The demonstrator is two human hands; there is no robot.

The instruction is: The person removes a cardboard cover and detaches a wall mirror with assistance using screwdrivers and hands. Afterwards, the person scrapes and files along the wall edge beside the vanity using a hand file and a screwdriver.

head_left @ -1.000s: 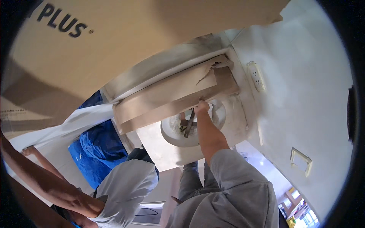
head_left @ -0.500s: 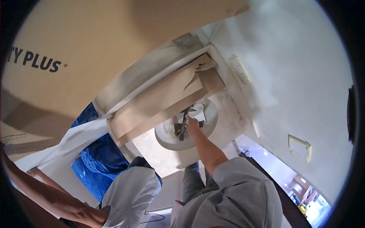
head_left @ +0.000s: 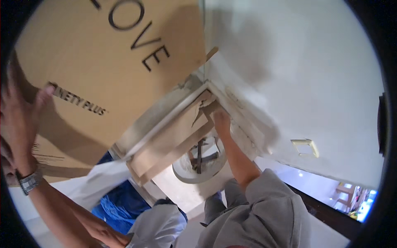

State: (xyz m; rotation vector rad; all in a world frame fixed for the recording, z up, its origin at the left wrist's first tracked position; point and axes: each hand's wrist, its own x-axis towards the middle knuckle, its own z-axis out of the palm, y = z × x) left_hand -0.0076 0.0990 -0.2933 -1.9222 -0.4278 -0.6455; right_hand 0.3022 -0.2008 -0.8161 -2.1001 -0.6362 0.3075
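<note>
Up close, your left hand (head_left: 22,120) is spread flat on the big tan carton (head_left: 124,62), around ten o'clock from the oval basin (head_left: 194,180), where dark tool-like clutter (head_left: 199,157) sits. Farther out at one o'clock, your right hand (head_left: 222,121) is by the torn end of that long cardboard box (head_left: 171,138), too blurry to tell its grip. Looks mid-job to me: box only ripped there, basin still cluttered.

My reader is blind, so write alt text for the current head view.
The person's right hand reaches to a torn cardboard piece by an oval basin with dark objects inside. At left, a watch-wearing hand appears to rest against a large cardboard box.
</note>
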